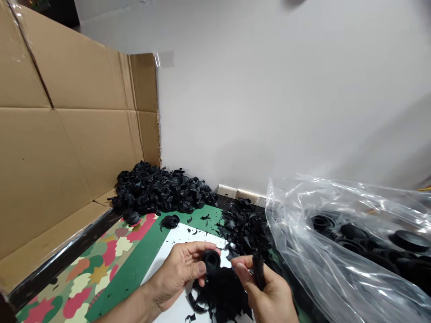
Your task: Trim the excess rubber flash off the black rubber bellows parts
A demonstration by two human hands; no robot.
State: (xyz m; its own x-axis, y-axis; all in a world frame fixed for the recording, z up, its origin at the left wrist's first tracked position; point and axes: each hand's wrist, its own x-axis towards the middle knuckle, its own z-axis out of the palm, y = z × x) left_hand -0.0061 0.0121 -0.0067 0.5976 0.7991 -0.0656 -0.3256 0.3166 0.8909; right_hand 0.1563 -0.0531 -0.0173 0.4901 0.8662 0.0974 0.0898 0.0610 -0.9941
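Observation:
My left hand (188, 269) is closed on a small round black rubber part (212, 261), pinched at its edge between thumb and fingers, with its ringed opening facing me. To its right, my right hand (264, 287) is closed around a slim dark object (258, 270) that stands up between the fingers; its kind cannot be made out. The right thumb and forefinger pinch together close to the rubber part, apart from it. Beneath both hands, a heap of black rubber scraps (227, 296) covers part of a white sheet (161, 264).
A large pile of ribbed black rubber parts (161, 188) lies at the back left against a cardboard wall (90, 98). More black scraps (247, 226) gather behind my right hand. On the right, a clear plastic bag (292, 224) holds round black parts (353, 244). A pale wall rises behind.

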